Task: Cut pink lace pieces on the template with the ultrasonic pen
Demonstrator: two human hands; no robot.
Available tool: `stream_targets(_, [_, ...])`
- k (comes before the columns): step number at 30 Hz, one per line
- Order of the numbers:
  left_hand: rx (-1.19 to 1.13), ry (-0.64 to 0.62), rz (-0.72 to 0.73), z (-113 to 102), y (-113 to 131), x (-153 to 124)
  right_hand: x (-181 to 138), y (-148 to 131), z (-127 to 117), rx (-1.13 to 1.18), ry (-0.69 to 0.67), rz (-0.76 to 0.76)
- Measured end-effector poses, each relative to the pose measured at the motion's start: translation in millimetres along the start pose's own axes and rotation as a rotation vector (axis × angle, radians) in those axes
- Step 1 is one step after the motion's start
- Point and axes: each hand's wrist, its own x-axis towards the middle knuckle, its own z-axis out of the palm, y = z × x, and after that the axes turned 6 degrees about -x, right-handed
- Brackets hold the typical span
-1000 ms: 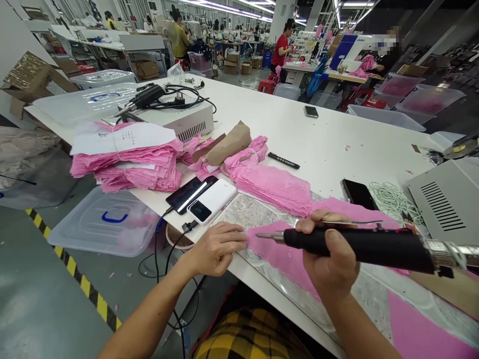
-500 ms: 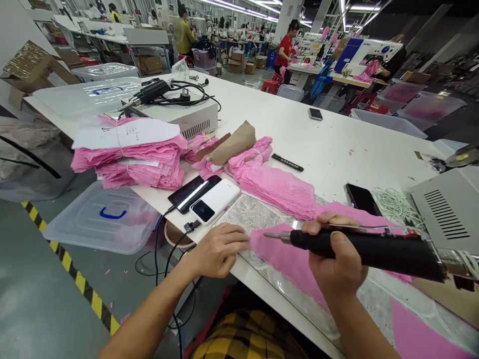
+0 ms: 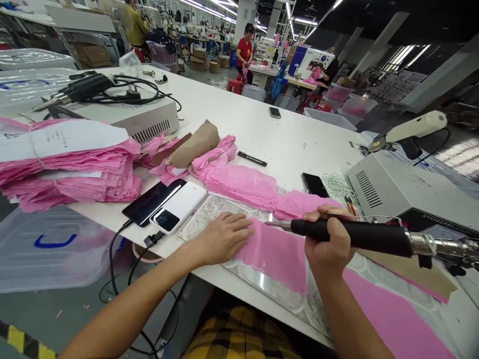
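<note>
From here I have the pink cloth (image 3: 279,259) in front of me, a single piece lying flat on a clear, mottled sheet (image 3: 215,207) near the table's close edge. My left hand (image 3: 224,237) rests palm down at the cloth's left end, fingers stretched out and a little apart, gripping nothing that I can see. My right hand (image 3: 331,242) is wrapped around a thick black tool (image 3: 359,237), thumb along its near side. I have its metal tip pointing left, just beside the left fingers and over the cloth's far edge; I can't tell whether it touches.

Beyond the cloth I see a layered pink stack (image 3: 243,184), and toward me on the right another pink piece (image 3: 392,314). Left of the sheet, a white power bank (image 3: 183,202) lies against a dark phone (image 3: 147,202). Past the stack are a black marker (image 3: 252,158) and a brown paper roll (image 3: 198,144). To the right I have a black phone (image 3: 314,185), a heap of pale green bands (image 3: 339,185) and a grey box (image 3: 402,184). Farther left sits a tied pink bundle (image 3: 71,172). Across the white table (image 3: 209,99), a person in a red top (image 3: 245,52) stands well apart.
</note>
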Motion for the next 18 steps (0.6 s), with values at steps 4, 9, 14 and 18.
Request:
stream_targets(4, [0.011,-0.044,-0.02,6,-5,3,-2,3,3,-0.008,-0.054,-0.019])
stream_targets(9, [0.01,-0.057,-0.045,10,-7,-3,1,3,-1,-0.025,-0.041,-0.013])
stream_targets(14, [0.003,-0.067,-0.047,10,-7,-3,3,1,-6,-0.02,-0.049,-0.03])
stream_targets(18, [-0.003,-0.075,-0.053,9,-7,-3,4,0,-9,-0.013,-0.074,-0.031])
